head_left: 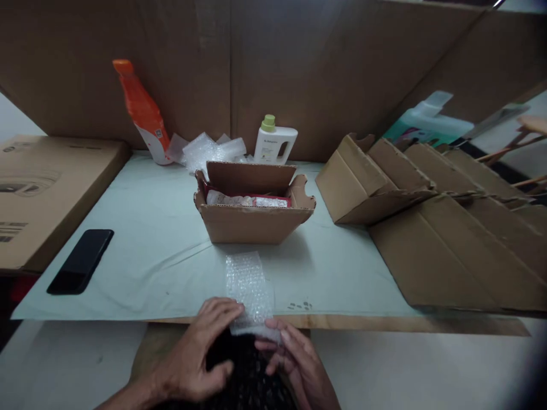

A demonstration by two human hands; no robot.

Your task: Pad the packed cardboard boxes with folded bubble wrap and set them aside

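Looks like the wrapping step: both hands are working a clear strip of bubble wrap (249,290) around a dark, bumpy item (248,376) at the table's near edge, hard to tell what. Left hand (196,353) curls over it, right hand (294,359) pinches the wrap's end. Next comes a snug roll, I'd guess.

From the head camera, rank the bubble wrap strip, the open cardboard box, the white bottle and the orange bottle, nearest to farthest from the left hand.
1. Bubble wrap strip: under the fingertips of the left hand, at the table's near edge.
2. Open cardboard box: mid-table, straight ahead.
3. White bottle: behind the box, at the back wall.
4. Orange bottle: back left, leaning on the wall.
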